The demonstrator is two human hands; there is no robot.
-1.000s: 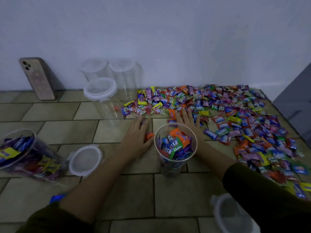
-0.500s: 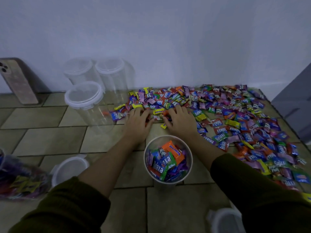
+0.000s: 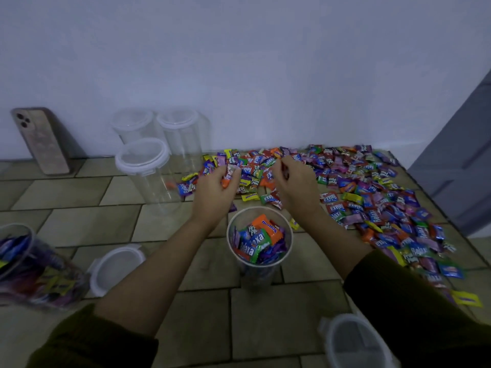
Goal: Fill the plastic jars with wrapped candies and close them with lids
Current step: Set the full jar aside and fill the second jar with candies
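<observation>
An open clear jar [image 3: 259, 264] stands on the tiled floor in front of me, nearly full of wrapped candies. Just beyond it my left hand [image 3: 215, 192] curls round a clump of candies, an orange one showing between the fingers. My right hand [image 3: 297, 187] grips more candies at the near edge of the big candy spread [image 3: 372, 197], which runs to the right along the wall. A loose white lid [image 3: 117, 269] lies left of the jar. Another loose lid [image 3: 353, 343] lies at the bottom right.
A filled open jar [image 3: 34, 269] stands at the far left. Three lidded empty jars [image 3: 146, 166] stand near the wall. A phone [image 3: 39, 140] leans on the wall at the left. A grey door [image 3: 462, 166] closes off the right side.
Both hands were flat on the candies behind the jar; now they have closed round handfuls and lifted slightly. The view shifted back a little.
</observation>
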